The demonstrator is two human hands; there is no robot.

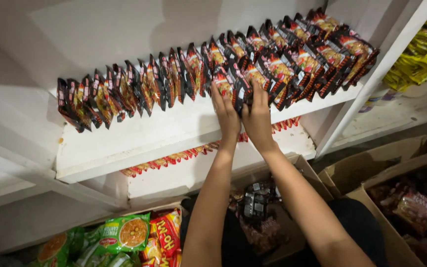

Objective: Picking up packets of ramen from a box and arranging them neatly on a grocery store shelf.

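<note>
At the bottom centre of the frame, an open cardboard box (292, 198) is sitting between the person's forearms, with dark packets inside. Above it, at mid-frame, the left hand (226, 113) and right hand (258, 116) are pressing flat, fingers extended, against black-and-red noodle packets (235, 84). These packets are standing in a row along the white shelf (139, 138), running toward the upper right.

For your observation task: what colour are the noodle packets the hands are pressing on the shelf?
Mostly black with red and orange, clearest in the head view: noodle packets, left hand, right hand.
</note>
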